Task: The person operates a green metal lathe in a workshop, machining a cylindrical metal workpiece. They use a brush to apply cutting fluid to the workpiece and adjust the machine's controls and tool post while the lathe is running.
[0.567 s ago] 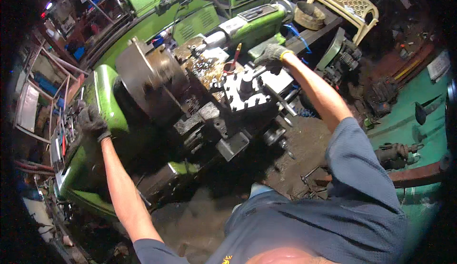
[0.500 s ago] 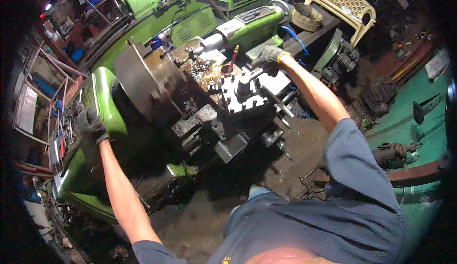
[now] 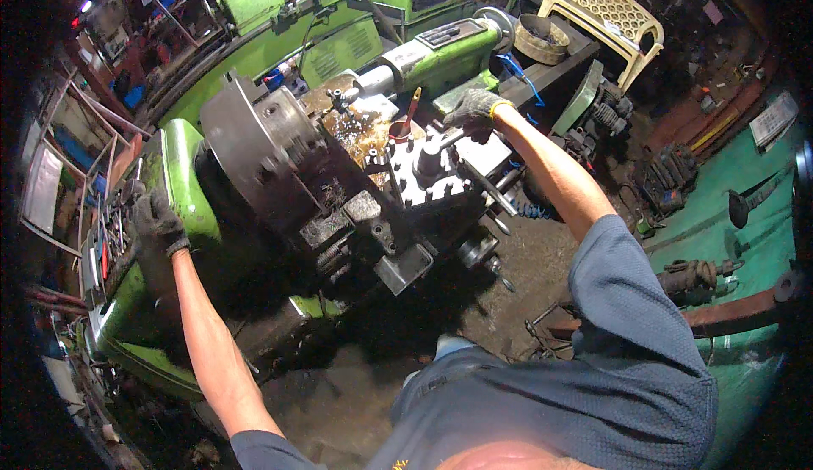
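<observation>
Right hand (image 3: 477, 114) curled (around lever (image 3: 452, 139))

"what sort of place is this?"
"a machine workshop. a big green lathe (image 3: 188, 174) fills the middle, with a heavy round chuck (image 3: 246, 135) and a tool post (image 3: 429, 165) studded with bolts."
"what else says so?"
"metal shavings (image 3: 335, 192) by the chuck, hand tools (image 3: 108, 237) crowded at the lathe's left end, dark machine parts (image 3: 665, 175) off to the right."
"and the floor (image 3: 546, 246)?"
"brown and grimy, right up to the lathe."
</observation>
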`<control>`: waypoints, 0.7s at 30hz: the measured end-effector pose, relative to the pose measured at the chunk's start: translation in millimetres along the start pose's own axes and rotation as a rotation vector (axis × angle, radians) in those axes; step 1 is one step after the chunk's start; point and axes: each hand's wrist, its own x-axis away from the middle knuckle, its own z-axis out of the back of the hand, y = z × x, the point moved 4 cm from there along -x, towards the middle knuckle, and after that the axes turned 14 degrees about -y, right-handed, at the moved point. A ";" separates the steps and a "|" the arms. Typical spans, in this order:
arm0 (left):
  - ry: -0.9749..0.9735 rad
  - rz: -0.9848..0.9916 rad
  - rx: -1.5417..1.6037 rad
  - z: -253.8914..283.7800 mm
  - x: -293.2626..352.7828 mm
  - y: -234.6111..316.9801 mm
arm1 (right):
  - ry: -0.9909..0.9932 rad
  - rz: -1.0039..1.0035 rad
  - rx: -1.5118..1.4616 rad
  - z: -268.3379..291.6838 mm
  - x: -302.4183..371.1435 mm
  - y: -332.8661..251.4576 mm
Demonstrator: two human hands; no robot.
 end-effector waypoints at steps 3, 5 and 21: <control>0.057 -0.104 -0.151 22.2 16.6 -49.0 | -0.071 -0.141 -0.146 -6.6 -23.8 -17.0; -0.042 0.062 -0.069 1.3 9.0 -20.0 | -0.018 0.059 0.271 -4.0 -20.2 0.0; 0.072 0.019 -0.045 18.2 1.2 -5.6 | -0.040 -0.029 -0.036 -4.8 -21.1 -3.9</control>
